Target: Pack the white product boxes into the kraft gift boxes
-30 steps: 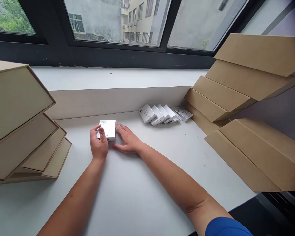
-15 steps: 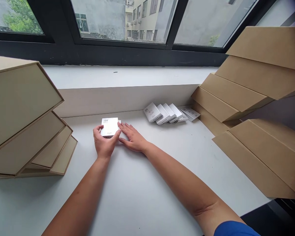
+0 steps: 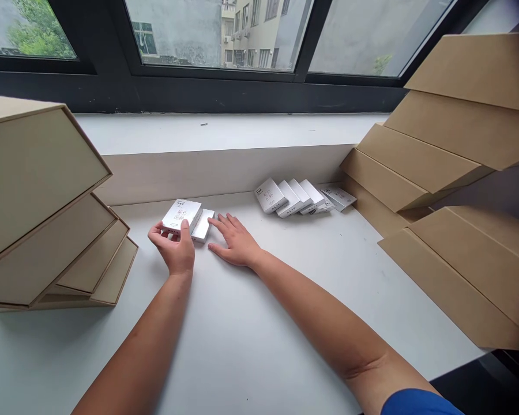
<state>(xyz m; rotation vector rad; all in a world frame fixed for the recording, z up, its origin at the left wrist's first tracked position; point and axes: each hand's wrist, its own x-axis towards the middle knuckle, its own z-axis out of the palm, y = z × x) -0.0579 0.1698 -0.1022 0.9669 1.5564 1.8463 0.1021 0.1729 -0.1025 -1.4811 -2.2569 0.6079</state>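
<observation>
My left hand [image 3: 173, 246] grips a small white box [image 3: 182, 213] with dark print on its top, thumb on the near right side and fingers at the left. The box is tilted, its right side close to or against a second white box [image 3: 203, 225] on the white surface. Just right of that second box, my right hand [image 3: 234, 241] lies with fingers spread and holds nothing. Farther right, a row of several similar white boxes [image 3: 270, 196] leans over one another near the back wall, with flat printed pieces [image 3: 338, 197] at its right end.
Stacked cardboard boxes [image 3: 38, 196] stand at the left, and more brown cardboard boxes [image 3: 445, 155] are piled unevenly at the right. A low ledge [image 3: 225, 129] and dark-framed windows [image 3: 216, 92] run along the back of the white table [image 3: 259, 340].
My left hand has shifted left with its white box, which has turned and tilted. The second box now shows more fully between the hands. My right hand's fingers have spread.
</observation>
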